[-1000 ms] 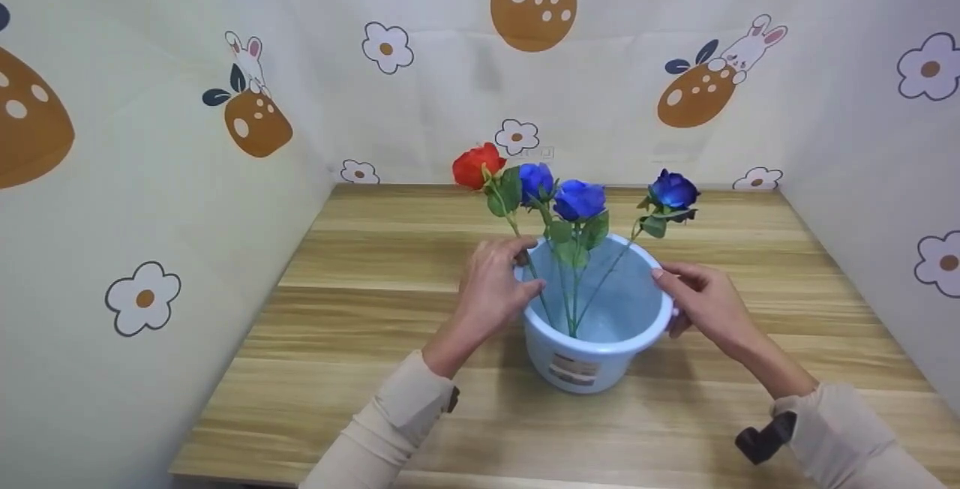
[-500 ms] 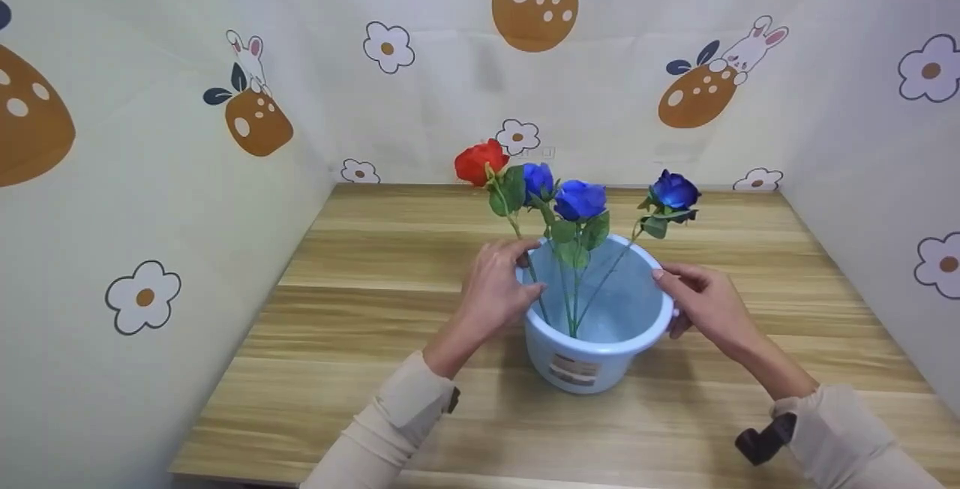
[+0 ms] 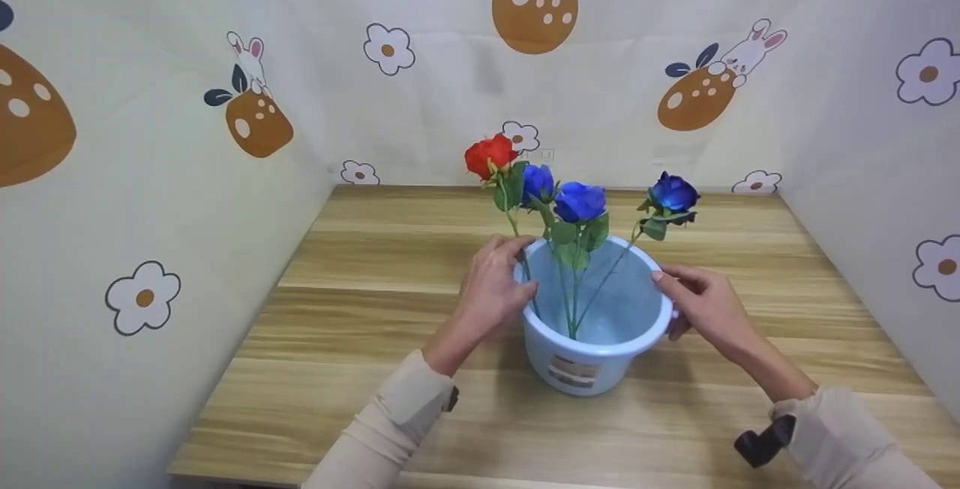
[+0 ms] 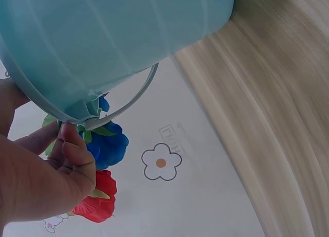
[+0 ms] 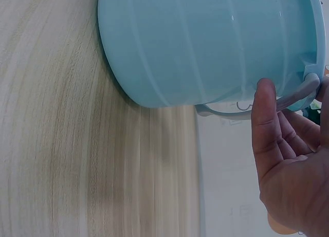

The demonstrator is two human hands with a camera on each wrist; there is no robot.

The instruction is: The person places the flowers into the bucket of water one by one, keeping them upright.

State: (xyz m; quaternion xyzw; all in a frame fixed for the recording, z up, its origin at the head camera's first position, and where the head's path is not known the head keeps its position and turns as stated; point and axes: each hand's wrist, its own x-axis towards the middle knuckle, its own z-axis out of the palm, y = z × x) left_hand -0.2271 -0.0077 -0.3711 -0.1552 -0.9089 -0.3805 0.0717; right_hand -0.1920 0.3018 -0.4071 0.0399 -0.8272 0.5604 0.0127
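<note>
A light blue bucket (image 3: 645, 335) stands upright on the wooden table, a label on its front. Several artificial roses lean in it: a red rose (image 3: 490, 157) at the left, blue roses (image 3: 580, 202) in the middle and a dark blue rose (image 3: 674, 193) at the right. My left hand (image 3: 491, 283) is at the left rim, its curled fingers holding the red rose's stem; the exact contact is partly hidden. With thumb on the rim and fingers outside below it, my right hand (image 3: 709, 305) grips the bucket's right side, by the handle (image 5: 293, 98).
The wood-grain table (image 3: 360, 369) extends around the bucket on all sides. Patterned cloth (image 3: 435, 99) with rabbits and flowers encloses it at the back, left and right. A black device (image 3: 765, 440) sits on the right wrist.
The red rose has shifted slightly right and up, its stem now more upright and closer to the left rim. My left thumb moved slightly left. My right hand and the bucket stayed put.
</note>
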